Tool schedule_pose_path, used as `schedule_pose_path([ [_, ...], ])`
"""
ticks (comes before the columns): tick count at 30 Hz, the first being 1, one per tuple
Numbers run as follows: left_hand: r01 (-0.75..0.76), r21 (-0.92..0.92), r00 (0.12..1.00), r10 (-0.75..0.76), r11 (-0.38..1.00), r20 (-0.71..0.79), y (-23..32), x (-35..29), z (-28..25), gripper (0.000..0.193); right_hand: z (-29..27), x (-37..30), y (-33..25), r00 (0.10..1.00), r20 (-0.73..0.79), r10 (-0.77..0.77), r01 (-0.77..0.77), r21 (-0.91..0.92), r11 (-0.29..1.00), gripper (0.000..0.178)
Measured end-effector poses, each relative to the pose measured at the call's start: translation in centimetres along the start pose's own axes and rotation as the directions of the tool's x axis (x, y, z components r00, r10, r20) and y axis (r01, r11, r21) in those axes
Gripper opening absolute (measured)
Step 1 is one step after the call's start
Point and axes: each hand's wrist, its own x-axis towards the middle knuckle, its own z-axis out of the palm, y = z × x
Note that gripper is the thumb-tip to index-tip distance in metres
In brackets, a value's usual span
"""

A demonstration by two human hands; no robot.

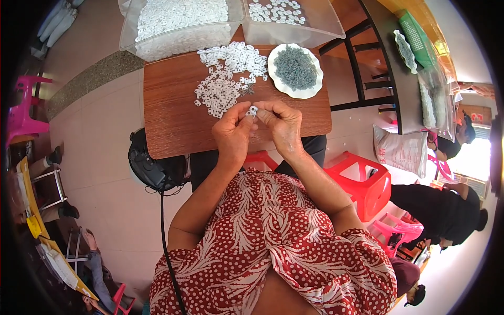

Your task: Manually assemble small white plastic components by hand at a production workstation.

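My left hand (233, 130) and my right hand (284, 127) meet over the near part of a brown wooden table (173, 105). Between their fingertips they pinch a small white plastic piece (253, 110) with a dark spot or hole. Just beyond my fingers lies a spread of similar small white pieces (216, 92), a denser heap of white pieces (239, 56) behind it. A few thin grey pins or screws (248, 90) lie beside that spread. To the right, a white scalloped plate (299, 94) bears a mound of small dark grey screw-like parts (295, 68).
At the table's far edge stand two clear plastic bins; the left bin (178, 47) is heaped with white pieces, the right bin (294, 35) holds fewer. A red stool (362, 184) stands at right, a black bag (157, 165) at left. Other people (441, 212) sit along both sides.
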Motion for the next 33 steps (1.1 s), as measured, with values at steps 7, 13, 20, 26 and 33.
schedule_pose_path([
  [7, 0.033, -0.014, 0.999, -0.033, 0.999, 0.011, 0.2, -0.1, 0.0, 0.023, -0.3, 0.3, 0.8, 1.0, 0.029, 0.002, -0.002, -0.006, 1.0, 0.014],
  [13, 0.028, -0.036, 1.0, -0.028, 0.999, -0.002, 0.1, -0.1, 0.3, 0.024, -0.1, -0.1, 0.7, 1.0, -0.009, -0.018, 0.017, -0.028, 0.999, 0.014],
  [20, 0.035, -0.067, 0.999, -0.035, 0.997, 0.001, -0.1, -0.1, 0.3, 0.024, -0.4, -0.1, 1.4, 0.987, 0.029, -0.157, 0.159, -0.154, 0.975, 0.016],
  [26, 0.005, -0.141, 1.0, -0.002, 0.99, 0.02, -0.1, 0.3, 0.1, 0.024, -0.6, 0.0, 1.3, 0.978, 0.102, -0.184, 0.204, -0.235, 0.95, 0.026],
  [33, 0.116, -0.296, 0.992, -0.127, 0.948, -0.02, 1.1, 0.6, 0.1, 0.021, -0.2, -0.1, 0.6, 0.884, 0.189, -0.429, 0.467, -0.426, 0.775, 0.038],
])
